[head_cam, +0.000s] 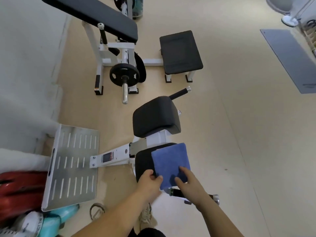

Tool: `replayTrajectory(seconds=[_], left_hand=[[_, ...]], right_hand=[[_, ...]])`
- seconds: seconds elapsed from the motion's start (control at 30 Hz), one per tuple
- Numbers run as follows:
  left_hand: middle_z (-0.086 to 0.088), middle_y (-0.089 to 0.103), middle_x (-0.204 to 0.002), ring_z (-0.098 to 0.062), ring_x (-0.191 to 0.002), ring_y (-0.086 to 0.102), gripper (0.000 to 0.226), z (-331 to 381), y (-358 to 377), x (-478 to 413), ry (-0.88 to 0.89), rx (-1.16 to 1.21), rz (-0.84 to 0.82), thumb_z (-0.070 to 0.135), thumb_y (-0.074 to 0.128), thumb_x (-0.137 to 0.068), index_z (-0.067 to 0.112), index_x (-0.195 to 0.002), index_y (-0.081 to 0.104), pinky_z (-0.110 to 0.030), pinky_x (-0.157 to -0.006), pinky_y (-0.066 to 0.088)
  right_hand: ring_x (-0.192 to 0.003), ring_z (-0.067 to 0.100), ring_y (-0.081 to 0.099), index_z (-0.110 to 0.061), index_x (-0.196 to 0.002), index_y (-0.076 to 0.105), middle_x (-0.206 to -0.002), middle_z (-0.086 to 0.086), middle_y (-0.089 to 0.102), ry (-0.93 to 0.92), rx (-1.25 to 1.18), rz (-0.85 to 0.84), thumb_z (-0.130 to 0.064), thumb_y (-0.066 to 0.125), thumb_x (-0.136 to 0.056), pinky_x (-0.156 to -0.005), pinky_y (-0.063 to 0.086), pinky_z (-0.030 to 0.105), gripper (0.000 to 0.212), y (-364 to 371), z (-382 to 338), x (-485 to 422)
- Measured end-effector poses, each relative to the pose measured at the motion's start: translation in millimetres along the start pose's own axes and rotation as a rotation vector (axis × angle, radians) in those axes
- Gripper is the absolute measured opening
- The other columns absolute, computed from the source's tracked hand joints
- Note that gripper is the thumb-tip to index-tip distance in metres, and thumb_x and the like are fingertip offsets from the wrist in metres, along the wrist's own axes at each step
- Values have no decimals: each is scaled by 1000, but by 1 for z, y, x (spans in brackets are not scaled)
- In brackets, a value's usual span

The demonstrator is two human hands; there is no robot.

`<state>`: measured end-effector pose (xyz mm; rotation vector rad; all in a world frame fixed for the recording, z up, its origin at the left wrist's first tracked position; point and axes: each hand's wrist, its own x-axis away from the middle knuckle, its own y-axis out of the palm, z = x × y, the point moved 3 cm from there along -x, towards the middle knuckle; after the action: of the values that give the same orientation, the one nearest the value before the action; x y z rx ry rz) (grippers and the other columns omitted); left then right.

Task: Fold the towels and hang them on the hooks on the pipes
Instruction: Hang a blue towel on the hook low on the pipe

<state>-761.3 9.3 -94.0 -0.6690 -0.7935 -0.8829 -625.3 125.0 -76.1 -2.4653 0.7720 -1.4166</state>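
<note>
One blue towel (171, 159), probably soft and light: left hand (150, 181) pinches its near corner, right hand (190, 184) presses flat, fingers apart.

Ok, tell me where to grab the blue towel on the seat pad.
Pinch the blue towel at its near edge, coming from the person's side. It lies folded flat on the seat pad, and that edge seems to stick out past the pad, leaving room to get underneath. The left hand touches its near-left corner; the right hand rests on top.
</note>
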Motion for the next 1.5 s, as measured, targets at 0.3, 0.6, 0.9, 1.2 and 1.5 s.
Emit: replayTrajectory(seconds=[0.3, 0.6, 0.9, 1.2, 1.5], left_hand=[[-1, 73, -108, -23, -99, 72, 34, 17, 29, -18, -30, 189, -50, 18, 81, -85, 24, -114, 65, -44, -90, 62], [6, 69, -92, -13, -86, 67, 3, 44, 32, 4, 390, -79, 69, 26, 67, -96, 25, -99, 66, -22, -71, 56], [3, 72, -94, -13, -86, 65, 20, 76, 0, 54, 510, 94, -179, 9, 64, -95, 27, -99, 70, -21, -78, 55], [-9, 75, -102, -26, -98, 72, 43, 45, -127, 105, 484, 246, -146, 5, 66, -68, 17, -108, 72, -44, -91, 58], [-18, 59, -87, -24, -83, 53, 54, -54, -286, 161, 556, 616, 284, 10, 73, -62, -12, -106, 52, -39, -75, 37]], right_hand=[[-123, 13, 51, -21, -154, 43, -150, -2, 49, 23, -221, -35, -27, 53, -106, -96, 46, 27, 50, -18, 11, -13], [-121, 18, 61, -20, -145, 51, -139, 0, 60, -68, -262, 149, -28, 52, -105, -94, 52, 26, 41, -25, -2, -17], [-111, 15, 71, -24, -133, 62, -127, -5, 72, -148, -644, 126, -45, 63, -98, -87, 60, 32, 41, -62, -39, 18], [-124, 20, 64, -24, -142, 56, -140, 1, 64, -273, -646, -216, -47, 83, -76, -102, 53, 38, 75, -18, -152, 28], [-119, 30, 69, -12, -123, 72, -124, 14, 74, -353, -270, -714, -28, 82, -86, -105, 54, 47, 42, 136, -282, 48]])
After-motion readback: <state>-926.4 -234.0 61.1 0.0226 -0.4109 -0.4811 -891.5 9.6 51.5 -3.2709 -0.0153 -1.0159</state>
